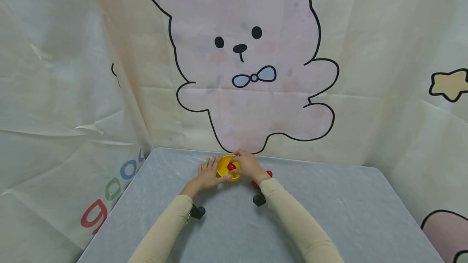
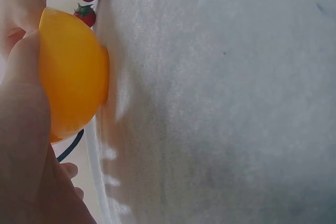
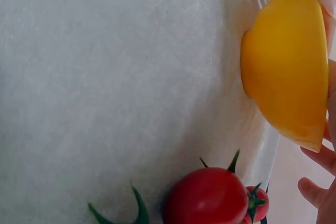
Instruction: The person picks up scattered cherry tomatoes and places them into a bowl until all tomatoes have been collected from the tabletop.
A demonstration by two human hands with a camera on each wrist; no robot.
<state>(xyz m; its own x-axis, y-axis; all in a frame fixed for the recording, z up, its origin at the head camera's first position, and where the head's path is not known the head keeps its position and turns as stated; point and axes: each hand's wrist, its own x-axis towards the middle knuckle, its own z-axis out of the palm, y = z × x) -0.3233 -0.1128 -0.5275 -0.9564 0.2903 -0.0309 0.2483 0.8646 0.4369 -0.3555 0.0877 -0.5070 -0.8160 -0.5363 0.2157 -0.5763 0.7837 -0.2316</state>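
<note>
A small yellow bowl stands near the back edge of the grey-covered table. One small red tomato shows inside it. My left hand holds the bowl from its left side, thumb along the near rim and fingers on the far side. From the right, my right hand reaches over the bowl, its thumb and fingertips around the tomato. I cannot tell whether they pinch it. Several more tomatoes with green tops lie on the table right of the bowl, partly hidden by my right wrist in the head view.
The grey table cover ends just behind the bowl. A cream fabric backdrop with a printed bear rises behind the table and wraps round both sides. A black wrist camera sits under the left wrist, another under the right.
</note>
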